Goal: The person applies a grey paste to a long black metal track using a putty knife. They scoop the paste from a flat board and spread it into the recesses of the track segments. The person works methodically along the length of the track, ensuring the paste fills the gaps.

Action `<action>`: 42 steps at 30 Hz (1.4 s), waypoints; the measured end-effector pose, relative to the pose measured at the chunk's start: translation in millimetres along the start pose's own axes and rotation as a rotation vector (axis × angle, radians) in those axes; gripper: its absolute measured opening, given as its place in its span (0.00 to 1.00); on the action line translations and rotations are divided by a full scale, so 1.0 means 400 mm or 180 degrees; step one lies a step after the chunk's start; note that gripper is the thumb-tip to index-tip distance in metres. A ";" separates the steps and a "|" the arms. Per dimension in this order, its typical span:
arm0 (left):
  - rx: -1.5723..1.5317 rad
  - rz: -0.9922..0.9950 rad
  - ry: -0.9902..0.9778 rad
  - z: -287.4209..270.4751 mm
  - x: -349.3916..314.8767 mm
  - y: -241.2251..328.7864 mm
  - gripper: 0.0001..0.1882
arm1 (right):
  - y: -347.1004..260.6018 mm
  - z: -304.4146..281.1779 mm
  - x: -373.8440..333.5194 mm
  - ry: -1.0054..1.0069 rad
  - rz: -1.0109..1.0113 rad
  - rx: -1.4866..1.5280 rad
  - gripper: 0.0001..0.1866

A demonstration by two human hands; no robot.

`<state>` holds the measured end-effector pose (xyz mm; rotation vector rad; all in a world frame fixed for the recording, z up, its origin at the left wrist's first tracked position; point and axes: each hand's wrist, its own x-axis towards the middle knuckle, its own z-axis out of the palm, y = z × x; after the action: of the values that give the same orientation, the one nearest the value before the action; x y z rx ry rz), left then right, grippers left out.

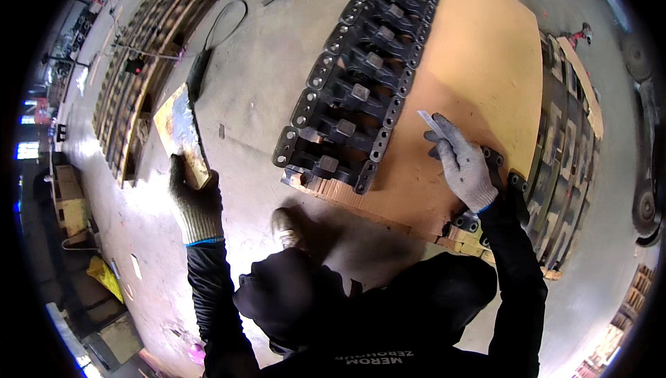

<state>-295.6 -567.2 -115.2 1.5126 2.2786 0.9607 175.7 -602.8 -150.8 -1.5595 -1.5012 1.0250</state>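
Note:
My left hand (195, 201), in a knitted glove with dark palm and fingers, grips the lower end of a flat tan board (182, 125) with whitish and grey smears. My right hand (461, 166), in a pale grey glove, is closed around a thin, flat whitish strip (430, 123) whose end sticks out past the fingers; its exact kind is unclear. This hand is above the tan cardboard sheet (479, 45). Left of it, a black steel track chain (357, 90) with bolt holes in its links lies along the sheet's left side.
More black links (468, 222) sit at the sheet's near right corner, partly behind my right arm. A slatted stack (565, 149) stands to the right, a wooden pallet (149, 59) to the left. A black corded tool (200, 69) lies on the floor beyond the board.

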 end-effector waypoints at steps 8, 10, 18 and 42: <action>-0.1393 -0.0375 -0.0632 0.134 0.122 -0.155 0.28 | -0.113 0.136 0.128 0.0108 0.0779 0.0550 0.17; -0.2363 -0.0874 -0.0672 0.166 0.148 -0.181 0.31 | -0.154 0.160 0.159 0.0048 0.0955 0.0457 0.17; -0.2863 -0.1174 -0.0844 0.207 0.155 -0.245 0.33 | -0.209 0.248 0.225 0.0090 0.1004 -0.0039 0.15; -0.1281 -0.0993 0.0722 -0.100 -0.408 -0.020 0.26 | -0.098 0.265 0.243 -0.0662 -0.0479 0.1128 0.15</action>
<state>-251.6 -729.7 -115.0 0.8943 2.1957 1.4408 63.2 -505.9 -164.8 -1.1044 -1.4523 1.3134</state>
